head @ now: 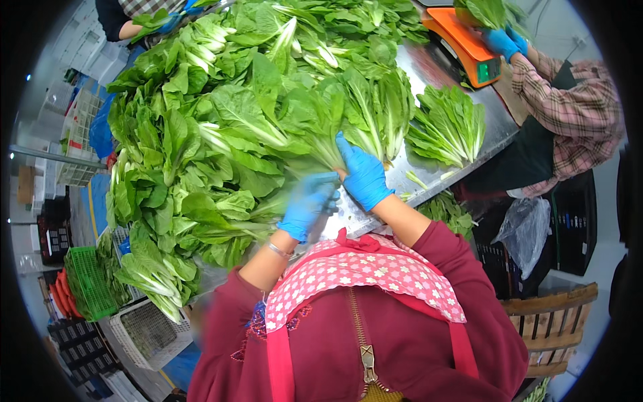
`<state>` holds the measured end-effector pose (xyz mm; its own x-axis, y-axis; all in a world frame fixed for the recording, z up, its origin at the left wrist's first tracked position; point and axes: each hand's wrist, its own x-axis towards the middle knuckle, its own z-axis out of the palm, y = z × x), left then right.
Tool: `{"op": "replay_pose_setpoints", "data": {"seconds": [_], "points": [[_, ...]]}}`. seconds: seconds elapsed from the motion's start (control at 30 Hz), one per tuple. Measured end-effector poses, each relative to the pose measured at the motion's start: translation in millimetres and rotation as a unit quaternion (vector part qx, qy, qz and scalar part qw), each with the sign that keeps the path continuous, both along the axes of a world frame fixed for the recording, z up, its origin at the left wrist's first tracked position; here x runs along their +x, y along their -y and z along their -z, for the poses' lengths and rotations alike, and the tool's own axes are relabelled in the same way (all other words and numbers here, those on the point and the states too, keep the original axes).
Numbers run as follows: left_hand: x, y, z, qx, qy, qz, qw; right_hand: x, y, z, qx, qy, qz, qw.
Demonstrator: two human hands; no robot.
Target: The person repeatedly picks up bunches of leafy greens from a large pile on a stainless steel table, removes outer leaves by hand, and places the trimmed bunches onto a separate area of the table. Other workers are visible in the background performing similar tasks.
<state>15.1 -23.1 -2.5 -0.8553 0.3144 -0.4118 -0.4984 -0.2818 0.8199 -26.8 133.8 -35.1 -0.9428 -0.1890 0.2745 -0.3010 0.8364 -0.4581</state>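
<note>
My right hand (365, 173), in a blue glove, grips the stalk ends of a bunch of leafy greens (321, 130), its index finger laid along the stems. The tip of that thumb looks bare. My left hand (309, 205), gloved in blue too, is blurred beside the same stalk ends with its fingers curled. Whether it holds anything is hidden by the blur. A big heap of leafy greens (221, 151) covers the metal table (346, 213) to the left and ahead. Right of my right hand stand upright-leaved bunches (384, 110), and a separate bunch (449, 125) lies nearer the table's edge.
An orange scale (464, 45) with a lit display stands at the upper right, where a co-worker's gloved hands (502, 42) hold greens. Another person's gloved hand (171, 22) holds leaves at the upper left. Crates (93, 284) and a white basket (148, 334) sit at lower left.
</note>
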Motion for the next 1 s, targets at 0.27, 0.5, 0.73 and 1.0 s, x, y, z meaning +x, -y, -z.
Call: {"op": "replay_pose_setpoints", "data": {"seconds": [0.27,0.5,0.73,1.0], "points": [[-15.1,19.2,6.0,0.003,0.03,-0.091,0.995,-42.4,24.8,-60.8,-0.235,-0.087,-0.081,0.965],[-10.7,17.1,7.6,0.035,0.004,-0.023,0.999,-119.8,99.7,-56.4,-0.059,-0.027,-0.036,0.997],[-16.7,35.9,-4.8,0.009,0.02,-0.073,0.997,-130.6,80.4,-74.2,-0.431,0.038,-0.037,0.901],[-37.0,12.9,-15.6,0.0,-0.024,-0.116,0.993,-85.5,30.9,-141.9,-0.554,-0.009,-0.008,0.833]]}}
